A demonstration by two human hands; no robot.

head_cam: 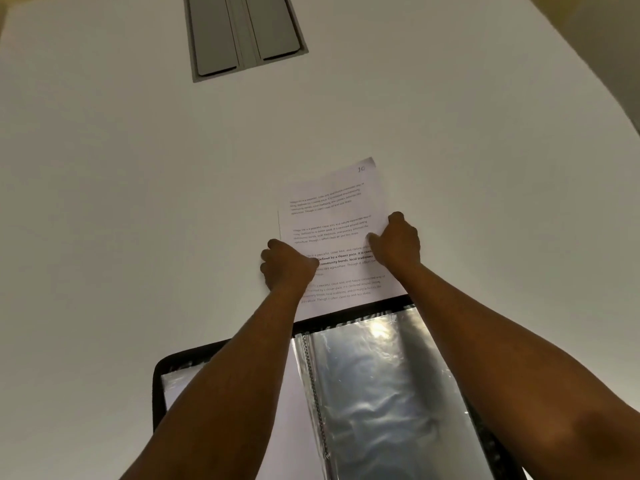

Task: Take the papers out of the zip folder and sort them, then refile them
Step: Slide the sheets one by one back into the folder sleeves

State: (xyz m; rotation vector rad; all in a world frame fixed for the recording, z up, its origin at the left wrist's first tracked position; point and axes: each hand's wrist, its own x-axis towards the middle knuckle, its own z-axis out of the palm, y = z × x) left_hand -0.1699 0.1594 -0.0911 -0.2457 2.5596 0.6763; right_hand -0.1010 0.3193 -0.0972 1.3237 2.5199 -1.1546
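A printed paper (329,216) with several text paragraphs lies on the white table just beyond the open zip folder (346,318). My left hand (285,265) grips the paper's left edge and my right hand (396,242) grips its right edge. The folder has a black zipped border and lies open under my forearms. Its right side shows shiny clear plastic sleeves (381,393) on a metal ring spine. White sheets (287,410) lie on its left side, partly hidden by my left arm.
The white table (138,202) stretches out on all sides. A grey recessed cable hatch (244,32) with two flaps sits at the far centre. The table's right edge (588,67) runs diagonally at the upper right.
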